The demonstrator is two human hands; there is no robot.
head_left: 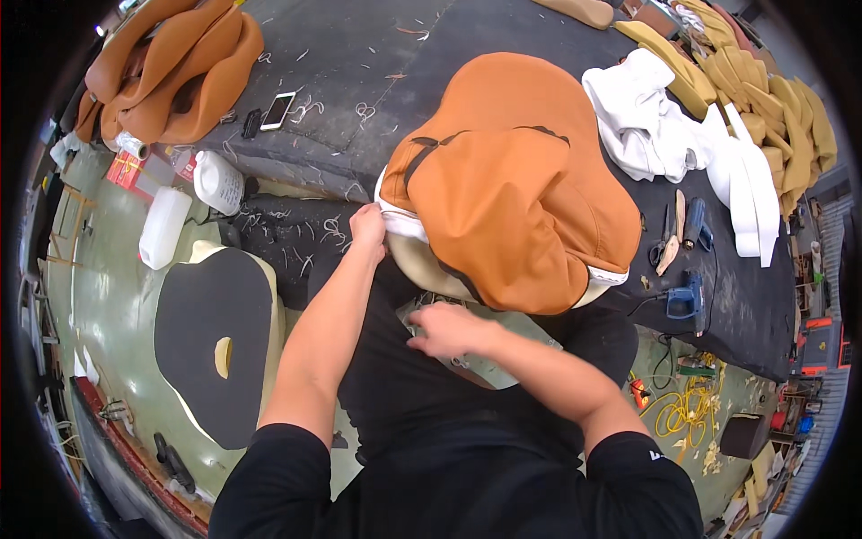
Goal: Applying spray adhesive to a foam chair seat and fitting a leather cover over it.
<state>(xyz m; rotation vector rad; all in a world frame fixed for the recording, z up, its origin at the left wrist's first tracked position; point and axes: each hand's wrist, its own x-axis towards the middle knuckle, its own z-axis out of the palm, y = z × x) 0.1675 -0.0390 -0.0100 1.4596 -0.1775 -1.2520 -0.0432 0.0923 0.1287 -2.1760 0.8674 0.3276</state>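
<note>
An orange-brown upholstery cover [516,99] lies over a cream foam pad [420,262] at the table's near edge, its middle bunched into folds. White lining [404,223] shows along the cover's left edge. There my left hand [367,229] is closed on the edge of the cover. Lower down, over my lap, my right hand [449,331] is held apart from the cover, fingers pointing left with a gap between them. Beside those fingers are a clear bag or tray [409,316] and small metal bits, too small to name.
On the dark table [359,63] lie a phone [277,111], white fabric [637,117], scissors [663,235] and a blue tool [687,299]. Orange covers [180,72] are heaped at far left, yellowish foam [763,99] at far right. A grey-faced foam pad [215,332] and white jugs [165,229] stand left.
</note>
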